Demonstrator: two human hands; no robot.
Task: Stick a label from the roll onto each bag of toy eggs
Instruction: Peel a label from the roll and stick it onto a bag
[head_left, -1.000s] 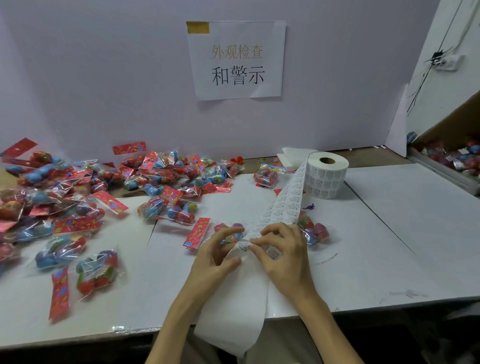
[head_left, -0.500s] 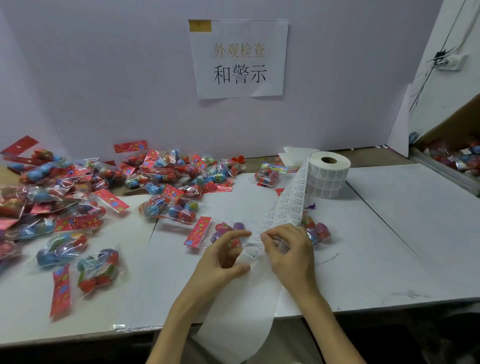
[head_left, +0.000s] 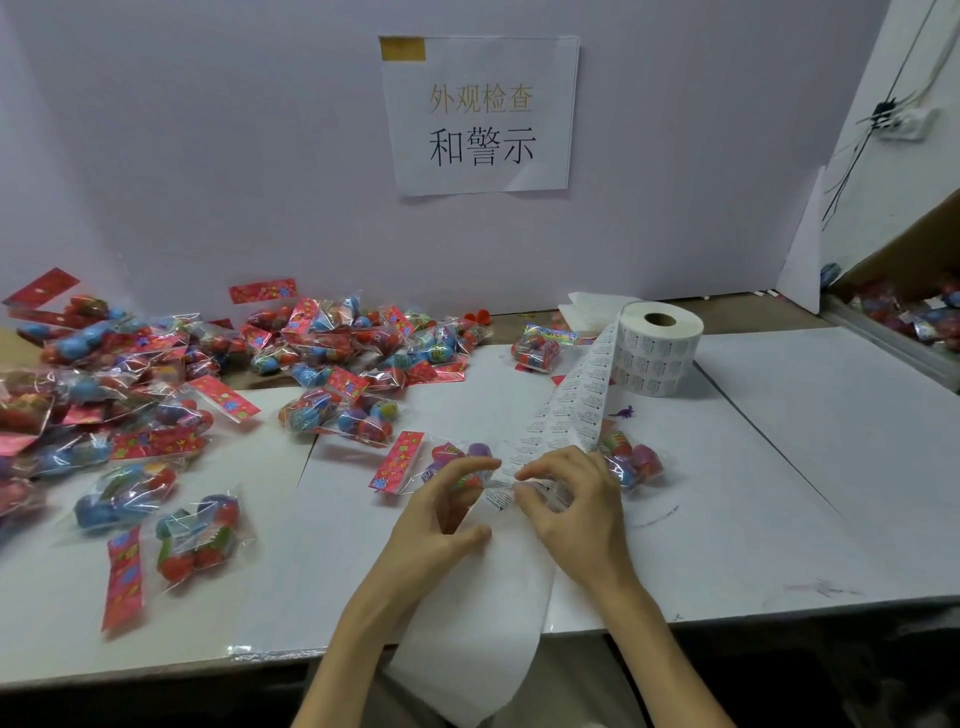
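Note:
A white label roll (head_left: 660, 351) stands at the back right of the table, its strip of printed labels (head_left: 574, 410) running down toward me. My right hand (head_left: 571, 506) pinches the strip where the labels end and bare backing paper (head_left: 483, 613) hangs over the table's front edge. My left hand (head_left: 441, 514) is beside it, fingers apart, index fingertip at the strip's left edge. A bag of toy eggs (head_left: 441, 462) with a red header lies just behind my left hand. Another bag (head_left: 631, 460) lies behind my right hand, partly hidden.
Several bags of toy eggs (head_left: 171, 384) are heaped over the left and back of the white table (head_left: 805, 467). One bag (head_left: 537, 345) lies left of the roll. A cardboard box (head_left: 914, 306) with more bags stands far right. A paper sign (head_left: 480, 111) hangs on the back wall.
My left hand has drawn back a little from the strip and spread its fingers. My right hand keeps hold of the strip at about the same place.

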